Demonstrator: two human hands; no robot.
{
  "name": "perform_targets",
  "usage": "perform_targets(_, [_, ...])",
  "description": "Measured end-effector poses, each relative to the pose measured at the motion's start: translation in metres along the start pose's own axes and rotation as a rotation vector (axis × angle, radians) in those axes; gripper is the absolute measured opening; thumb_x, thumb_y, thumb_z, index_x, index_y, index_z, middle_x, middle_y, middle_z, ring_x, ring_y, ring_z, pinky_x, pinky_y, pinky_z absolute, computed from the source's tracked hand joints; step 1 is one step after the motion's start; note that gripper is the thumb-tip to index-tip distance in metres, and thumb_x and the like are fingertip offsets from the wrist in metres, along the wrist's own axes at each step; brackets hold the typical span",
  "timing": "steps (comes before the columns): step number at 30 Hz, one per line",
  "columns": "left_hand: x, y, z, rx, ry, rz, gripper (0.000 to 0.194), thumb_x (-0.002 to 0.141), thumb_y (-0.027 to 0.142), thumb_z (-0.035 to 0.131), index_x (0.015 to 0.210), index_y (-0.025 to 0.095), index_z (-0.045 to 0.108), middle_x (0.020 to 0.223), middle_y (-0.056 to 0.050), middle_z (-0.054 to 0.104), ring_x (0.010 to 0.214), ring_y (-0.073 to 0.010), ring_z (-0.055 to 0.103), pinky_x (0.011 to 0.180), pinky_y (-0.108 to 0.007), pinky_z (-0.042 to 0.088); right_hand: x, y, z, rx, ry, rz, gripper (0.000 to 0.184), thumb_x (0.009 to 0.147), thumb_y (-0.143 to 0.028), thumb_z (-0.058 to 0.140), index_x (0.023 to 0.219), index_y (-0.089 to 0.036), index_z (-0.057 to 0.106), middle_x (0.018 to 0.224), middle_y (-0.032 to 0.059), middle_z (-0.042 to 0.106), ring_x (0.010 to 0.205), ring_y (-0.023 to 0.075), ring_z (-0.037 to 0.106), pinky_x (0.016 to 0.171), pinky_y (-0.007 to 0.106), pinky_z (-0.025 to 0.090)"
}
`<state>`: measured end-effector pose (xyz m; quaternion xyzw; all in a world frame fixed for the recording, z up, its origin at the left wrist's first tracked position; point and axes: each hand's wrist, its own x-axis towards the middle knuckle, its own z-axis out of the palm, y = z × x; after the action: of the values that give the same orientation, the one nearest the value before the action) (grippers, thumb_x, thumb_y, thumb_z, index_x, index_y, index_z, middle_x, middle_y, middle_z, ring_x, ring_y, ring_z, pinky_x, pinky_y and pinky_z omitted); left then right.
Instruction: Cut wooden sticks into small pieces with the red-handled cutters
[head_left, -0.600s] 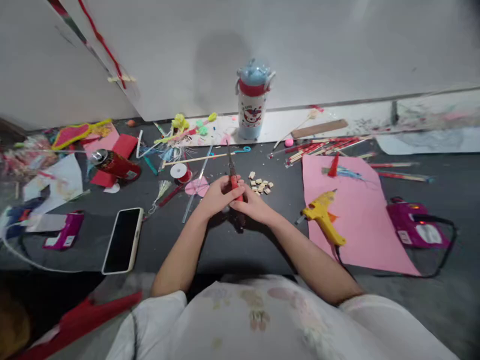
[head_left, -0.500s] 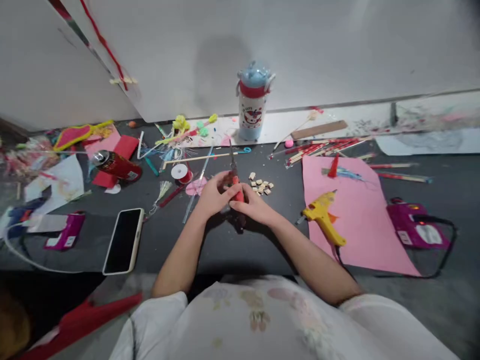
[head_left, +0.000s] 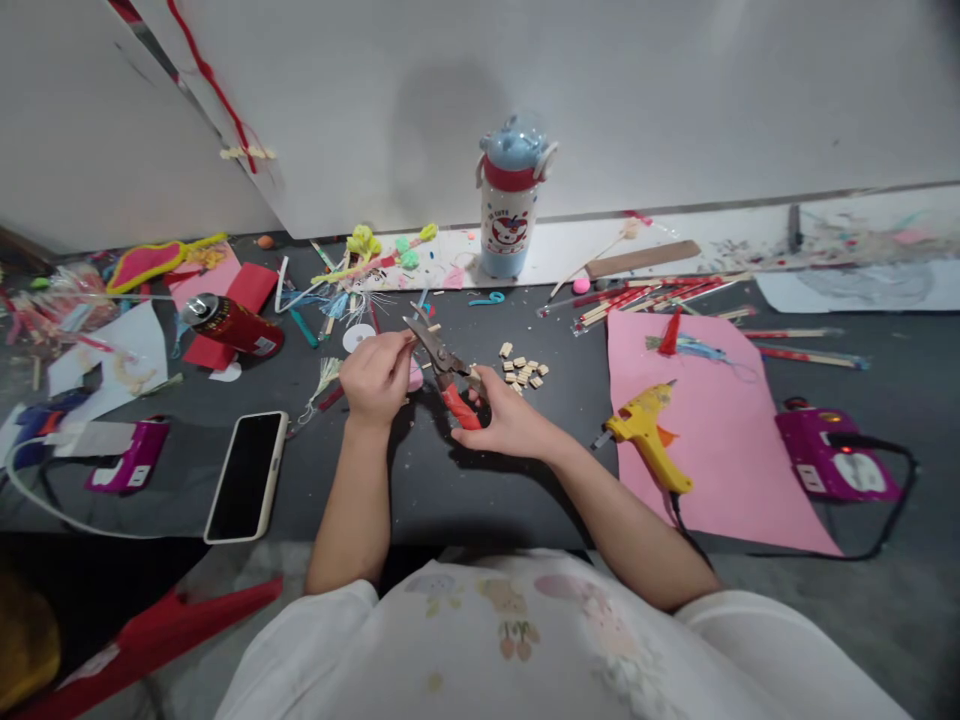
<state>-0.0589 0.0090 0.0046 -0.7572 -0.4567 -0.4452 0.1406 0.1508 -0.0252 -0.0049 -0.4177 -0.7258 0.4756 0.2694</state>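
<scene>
The right hand (head_left: 510,418) grips the cutters (head_left: 457,402), blades slanting away and leftward to the left hand (head_left: 375,378), whose fingertips are together, their contents unclear.

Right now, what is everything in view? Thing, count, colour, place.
shears: one, red-handled, in right hand
small pieces: about a dozen, pale, right of shears
bottle: one, blue-red-white, back centre
spool: one, white-ended, beyond left hand
phone: one, black screen, front left
can: one, red, back left
glue gun: one, yellow, on pink sheet
pink sheet: one, right
power blocks: two, purple, far left and right
wrapped sticks: several, red and pale, back right
flat strip: one, brown, back right
craft scraps: many, mixed colours, back left
table: one, dark, beneath
left hand: one, bare, at blade tips
right hand: one, bare, on shears
</scene>
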Motion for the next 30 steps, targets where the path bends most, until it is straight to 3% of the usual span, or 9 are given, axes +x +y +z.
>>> perform_targets(4, [-0.001, -0.006, -0.005, -0.019, -0.073, 0.064, 0.020, 0.083, 0.014, 0.055, 0.099, 0.019, 0.066, 0.085, -0.007, 0.071, 0.076, -0.0154, 0.065, 0.071, -0.026, 0.048, -0.001, -0.001, -0.004, -0.010, -0.019, -0.029, 0.071, 0.065, -0.038, 0.070, 0.123, -0.014, 0.037, 0.101, 0.0071, 0.052, 0.087, 0.0167, 0.052, 0.082, 0.033, 0.044])
perform_targets(12, [0.002, -0.008, -0.014, -0.074, -0.235, -0.001, 0.017, 0.085, 0.016, 0.052, 0.083, 0.017, 0.069, 0.083, -0.006, 0.072, 0.077, -0.0147, 0.066, 0.072, -0.024, 0.049, -0.001, 0.001, -0.003, -0.023, -0.035, -0.003, 0.079, 0.063, -0.041, 0.071, 0.128, -0.012, 0.036, 0.108, 0.0111, 0.053, 0.091, 0.0189, 0.055, 0.084, 0.035, 0.046])
perform_targets(30, [0.019, 0.005, -0.030, -0.398, -0.454, -0.415, 0.025, 0.084, 0.023, 0.054, 0.064, 0.017, 0.068, 0.065, -0.001, 0.067, 0.064, -0.0130, 0.061, 0.062, -0.024, 0.044, -0.001, 0.003, -0.015, -0.054, -0.084, -0.063, 0.074, 0.062, -0.039, 0.071, 0.124, -0.014, 0.039, 0.109, 0.0093, 0.055, 0.090, 0.0185, 0.056, 0.083, 0.034, 0.046])
